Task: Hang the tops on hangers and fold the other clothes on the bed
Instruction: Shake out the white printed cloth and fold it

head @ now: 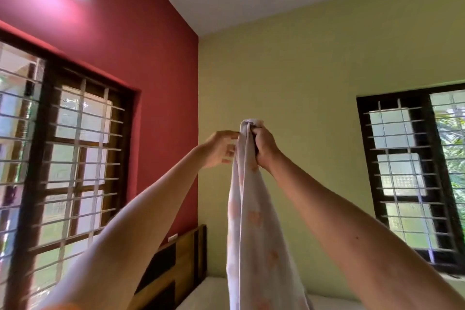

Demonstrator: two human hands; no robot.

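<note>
Bed (221, 292) low in view, long pale cloth (251, 221) hanging above it — fold step, gathering the edges. Right hand (264, 146) grips the bunched top; left hand (221, 148), fingers loosely spread, touches its edge. Next, probably — pinch that edge and spread.

The pale floral cloth (254, 209) runs off the bottom edge, so its garment type cannot be told. The bed (214, 292) shows only a strip. The left hand (220, 150) is motion-blurred; fingertip contact with the cloth is uncertain.
</note>
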